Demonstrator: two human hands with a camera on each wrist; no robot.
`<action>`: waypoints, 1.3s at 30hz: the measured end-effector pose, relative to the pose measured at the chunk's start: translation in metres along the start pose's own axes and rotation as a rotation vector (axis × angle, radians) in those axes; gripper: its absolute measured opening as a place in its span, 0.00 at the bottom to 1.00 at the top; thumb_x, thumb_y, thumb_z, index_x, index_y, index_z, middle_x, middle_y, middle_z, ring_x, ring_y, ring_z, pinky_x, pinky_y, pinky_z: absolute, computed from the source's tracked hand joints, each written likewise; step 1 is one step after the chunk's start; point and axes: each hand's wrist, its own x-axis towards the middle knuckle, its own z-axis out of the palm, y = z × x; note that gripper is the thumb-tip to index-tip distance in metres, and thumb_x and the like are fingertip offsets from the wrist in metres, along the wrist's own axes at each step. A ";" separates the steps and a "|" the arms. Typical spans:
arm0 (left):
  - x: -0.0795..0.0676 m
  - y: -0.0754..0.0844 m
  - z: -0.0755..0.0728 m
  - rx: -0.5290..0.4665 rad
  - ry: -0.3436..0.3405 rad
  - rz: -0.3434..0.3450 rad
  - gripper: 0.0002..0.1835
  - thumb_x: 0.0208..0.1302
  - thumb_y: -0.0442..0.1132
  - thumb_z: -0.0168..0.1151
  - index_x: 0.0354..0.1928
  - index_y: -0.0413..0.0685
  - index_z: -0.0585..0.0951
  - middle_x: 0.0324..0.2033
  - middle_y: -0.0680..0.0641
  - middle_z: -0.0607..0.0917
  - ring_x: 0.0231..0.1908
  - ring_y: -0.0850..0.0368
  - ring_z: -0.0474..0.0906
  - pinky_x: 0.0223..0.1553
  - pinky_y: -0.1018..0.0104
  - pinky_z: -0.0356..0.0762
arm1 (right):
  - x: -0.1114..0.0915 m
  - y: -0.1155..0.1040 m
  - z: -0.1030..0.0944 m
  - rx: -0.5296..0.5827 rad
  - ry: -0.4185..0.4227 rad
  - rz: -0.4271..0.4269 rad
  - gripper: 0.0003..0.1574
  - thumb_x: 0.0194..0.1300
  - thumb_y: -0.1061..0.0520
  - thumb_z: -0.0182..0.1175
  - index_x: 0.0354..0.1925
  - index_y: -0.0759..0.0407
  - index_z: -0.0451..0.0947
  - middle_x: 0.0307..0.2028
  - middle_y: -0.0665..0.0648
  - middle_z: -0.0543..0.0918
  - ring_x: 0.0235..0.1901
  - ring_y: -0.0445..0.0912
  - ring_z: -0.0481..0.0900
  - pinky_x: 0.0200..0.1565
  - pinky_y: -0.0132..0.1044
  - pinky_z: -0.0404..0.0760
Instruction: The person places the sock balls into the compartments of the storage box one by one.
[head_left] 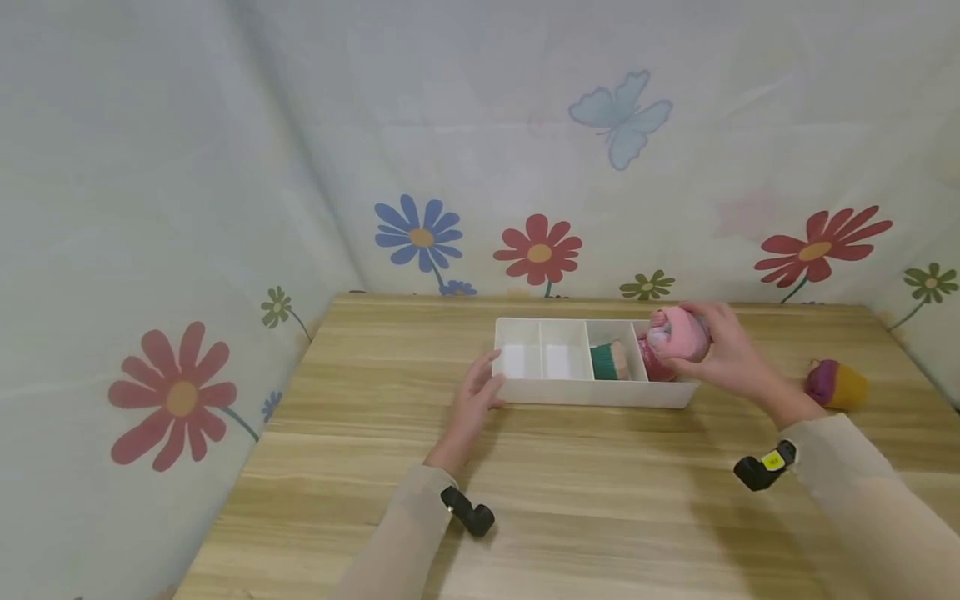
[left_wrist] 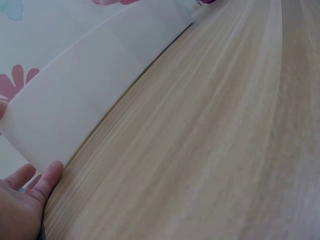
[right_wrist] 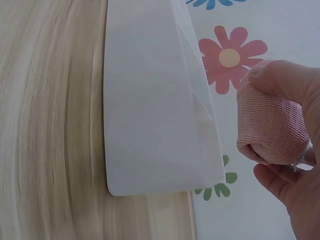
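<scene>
A pink rolled pair of socks [head_left: 686,333] is in my right hand [head_left: 731,350], held between thumb and fingers above the right end of a white divided box [head_left: 592,393]. Its ribbed knit [right_wrist: 270,120] shows in the right wrist view. Beneath it, a red rolled pair of socks [head_left: 657,367] lies in the rightmost compartment, partly hidden. One compartment to the left holds a green rolled pair of socks [head_left: 606,362] with a beige end. My left hand [head_left: 474,385] holds the box's left end, its thumb [left_wrist: 50,177] at the lower front corner.
A purple and yellow rolled pair of socks [head_left: 838,385] lies on the wooden table [head_left: 570,492], right of the box. Behind the table's back edge hangs a white cloth [head_left: 465,150] printed with flowers and a butterfly. Another stretch of cloth runs along the left.
</scene>
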 end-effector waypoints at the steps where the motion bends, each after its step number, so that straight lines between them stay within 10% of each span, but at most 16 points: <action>1: 0.000 0.000 0.000 0.002 -0.003 -0.002 0.24 0.68 0.35 0.51 0.66 0.43 0.65 0.64 0.32 0.61 0.58 0.42 0.64 0.46 0.43 0.73 | 0.000 0.000 0.002 0.004 -0.002 -0.003 0.50 0.47 0.53 0.73 0.62 0.66 0.60 0.53 0.68 0.63 0.46 0.60 0.65 0.40 0.58 0.75; 39: -0.003 0.004 0.001 0.015 0.000 0.001 0.24 0.68 0.35 0.51 0.65 0.42 0.65 0.64 0.32 0.60 0.59 0.41 0.63 0.47 0.41 0.73 | 0.041 -0.041 0.057 0.162 -0.057 -0.088 0.48 0.47 0.54 0.73 0.62 0.61 0.62 0.57 0.62 0.63 0.50 0.55 0.65 0.44 0.53 0.76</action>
